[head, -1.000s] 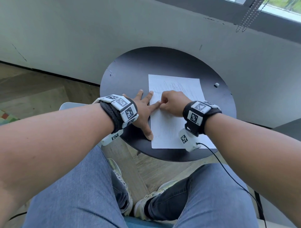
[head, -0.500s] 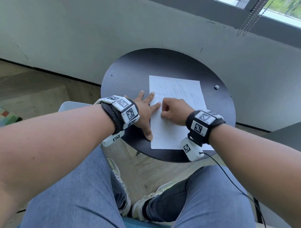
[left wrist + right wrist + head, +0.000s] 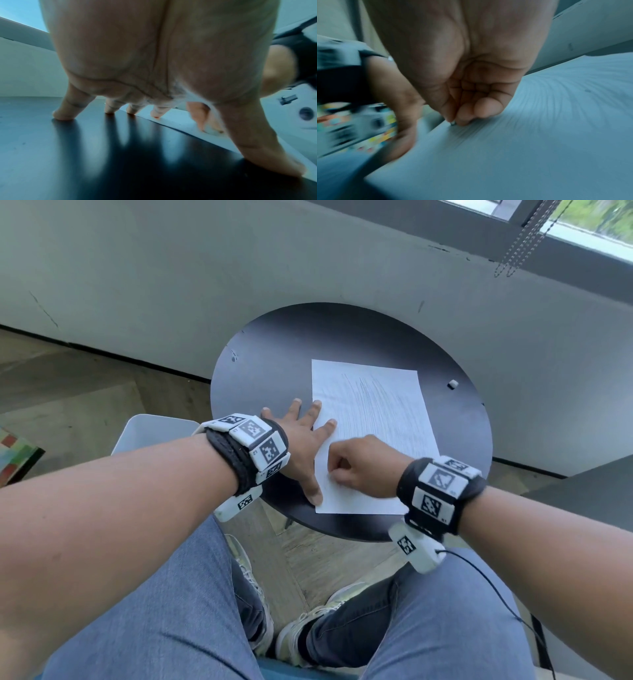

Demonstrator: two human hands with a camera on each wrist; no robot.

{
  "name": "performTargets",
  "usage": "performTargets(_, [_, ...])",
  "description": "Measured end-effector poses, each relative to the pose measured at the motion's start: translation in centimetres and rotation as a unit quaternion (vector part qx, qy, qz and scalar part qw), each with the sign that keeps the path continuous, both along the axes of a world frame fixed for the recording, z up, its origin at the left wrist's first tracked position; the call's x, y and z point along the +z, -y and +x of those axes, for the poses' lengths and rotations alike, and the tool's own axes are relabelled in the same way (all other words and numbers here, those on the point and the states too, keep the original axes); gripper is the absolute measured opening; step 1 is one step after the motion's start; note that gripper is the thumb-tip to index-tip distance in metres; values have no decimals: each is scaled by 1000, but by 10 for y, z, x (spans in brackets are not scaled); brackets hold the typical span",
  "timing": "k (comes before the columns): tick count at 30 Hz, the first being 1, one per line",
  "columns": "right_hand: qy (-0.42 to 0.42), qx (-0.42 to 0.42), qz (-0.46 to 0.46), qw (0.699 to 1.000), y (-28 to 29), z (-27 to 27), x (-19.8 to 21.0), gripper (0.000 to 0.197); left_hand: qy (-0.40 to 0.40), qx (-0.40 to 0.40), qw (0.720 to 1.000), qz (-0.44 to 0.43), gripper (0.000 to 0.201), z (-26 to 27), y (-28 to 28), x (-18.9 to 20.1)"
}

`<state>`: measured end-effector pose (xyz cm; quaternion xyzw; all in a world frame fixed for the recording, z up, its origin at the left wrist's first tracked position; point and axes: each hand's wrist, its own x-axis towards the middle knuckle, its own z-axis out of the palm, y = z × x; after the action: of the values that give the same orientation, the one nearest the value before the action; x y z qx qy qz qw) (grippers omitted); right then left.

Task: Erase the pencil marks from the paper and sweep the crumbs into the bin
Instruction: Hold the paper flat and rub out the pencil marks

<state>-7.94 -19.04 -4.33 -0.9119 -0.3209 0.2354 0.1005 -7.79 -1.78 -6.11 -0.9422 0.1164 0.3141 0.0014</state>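
A white sheet of paper [image 3: 376, 409] with grey pencil strokes [image 3: 371, 397] lies on the round black table [image 3: 274, 364]. My left hand [image 3: 303, 436] lies flat with spread fingers, pressing the paper's left edge; its fingertips [image 3: 63, 116] touch the tabletop. My right hand [image 3: 359, 467] is curled over the lower part of the sheet. Its thumb and fingers [image 3: 465, 119] pinch a small eraser [image 3: 453, 123] whose tip meets the paper. In the left wrist view the eraser [image 3: 211, 132] shows pale under the fingers.
A small white lump [image 3: 452, 384] lies on the table right of the paper. A white bin [image 3: 150, 433] stands on the floor left of the table, partly behind my left forearm. A grey wall runs behind the table. My knees are below the table's near edge.
My right hand has slid down the paper toward me, from beside the left fingertips to the sheet's lower part. The left hand has stayed flat on the paper's edge.
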Motion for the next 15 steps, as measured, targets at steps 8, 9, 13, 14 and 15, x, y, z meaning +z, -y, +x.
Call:
performTargets(8, [55, -118, -4, 991, -8, 39, -7, 11, 6, -4, 1000, 7, 153, -2, -2, 3])
performTargets(9, [45, -105, 5, 994, -6, 26, -7, 11, 4, -2, 1000, 4, 153, -2, -2, 3])
performTargets(13, [2, -10, 17, 1000, 8, -25, -8, 10, -6, 1, 1000, 4, 155, -1, -1, 0])
performTargets(14, [-6, 3, 12, 1000, 9, -29, -8, 10, -5, 1, 1000, 7, 155, 0, -1, -1])
performTargets(15, [-8, 6, 6, 1000, 9, -26, -7, 10, -5, 0, 1000, 9, 155, 0, -1, -1])
